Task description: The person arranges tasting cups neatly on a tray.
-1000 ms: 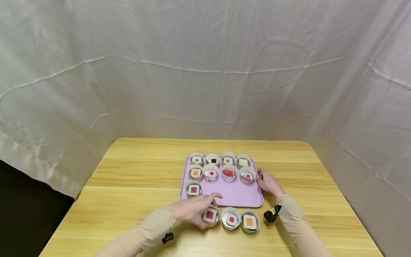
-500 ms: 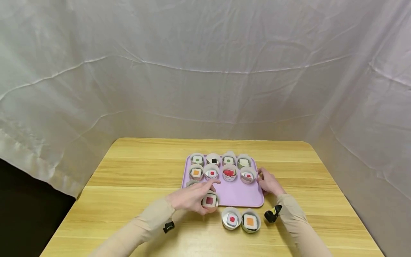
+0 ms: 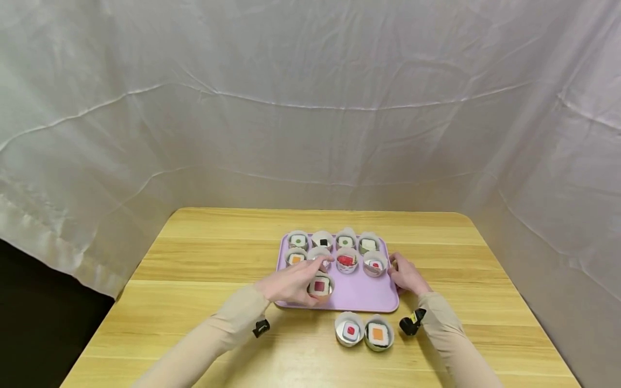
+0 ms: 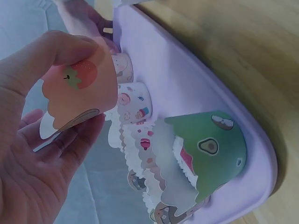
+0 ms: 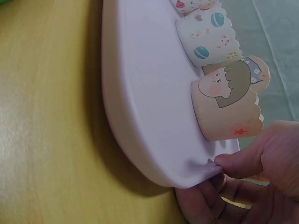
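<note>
My left hand [image 3: 291,283] holds a peach paper baking cup [image 4: 96,100] with a strawberry print, thumb on one side and fingers on the other. A square sushi piece [image 3: 319,286] with a dark red centre sits inside it. The cup is over the left front part of a lilac tray [image 3: 364,293], apart from its surface in the left wrist view. Beside it stands a green avocado-print cup [image 4: 215,149], hidden behind the hand in the head view. My right hand [image 5: 261,175] grips the tray's right rim, thumb on top and fingers underneath.
Two filled cups, one with a red-centred piece [image 3: 350,330] and one with an orange-centred piece [image 3: 377,334], stand on the wooden table [image 3: 204,258] before the tray. Two rows of filled cups, one with red topping [image 3: 346,261], occupy the tray's back. Pale curtains [image 3: 310,134] enclose the table.
The left hand has lifted the peach cup from the table in front of the tray and carried it away from the body, over the tray. The right hand has stayed at the rim.
</note>
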A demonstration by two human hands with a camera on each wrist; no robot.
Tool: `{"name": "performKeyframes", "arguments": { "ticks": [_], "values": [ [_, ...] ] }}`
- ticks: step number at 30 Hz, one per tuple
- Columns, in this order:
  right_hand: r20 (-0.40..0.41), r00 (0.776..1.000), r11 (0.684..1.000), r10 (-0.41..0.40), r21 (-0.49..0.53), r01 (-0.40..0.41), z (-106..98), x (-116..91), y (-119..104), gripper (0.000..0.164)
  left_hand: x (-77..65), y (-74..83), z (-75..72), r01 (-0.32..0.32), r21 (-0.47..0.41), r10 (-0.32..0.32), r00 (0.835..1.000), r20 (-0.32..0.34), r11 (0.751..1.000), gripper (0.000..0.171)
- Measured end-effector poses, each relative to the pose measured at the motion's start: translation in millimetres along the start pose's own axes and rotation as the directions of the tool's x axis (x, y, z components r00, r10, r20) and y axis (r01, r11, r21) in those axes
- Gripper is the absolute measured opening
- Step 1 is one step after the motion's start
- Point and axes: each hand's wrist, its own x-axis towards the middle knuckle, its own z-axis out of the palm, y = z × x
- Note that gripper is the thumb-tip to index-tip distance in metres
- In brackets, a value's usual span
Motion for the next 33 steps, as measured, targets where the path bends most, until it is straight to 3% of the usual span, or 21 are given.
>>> {"name": "performKeyframes", "arguments": {
  "ticks": [12,23,33],
  "values": [
    [0.000,1.000,1.000,0.000,-0.002,0.000,-0.2,0.1,0.5,0.029,18.8,-7.7,-2.4,0.048,-0.013,-0.048,0.999,-0.021,0.999,0.098],
    [-0.004,1.000,1.000,0.000,-0.003,0.000,0.0,-0.2,0.5,0.029,26.1,-16.6,-2.5,0.032,-0.029,-0.032,0.999,-0.021,0.999,0.089],
    [0.001,1.000,1.000,0.012,0.007,-0.012,0.1,-1.6,-1.8,0.029,26.6,-25.4,15.4,-0.044,0.026,0.045,0.999,-0.012,0.999,0.075]
  ]
}}
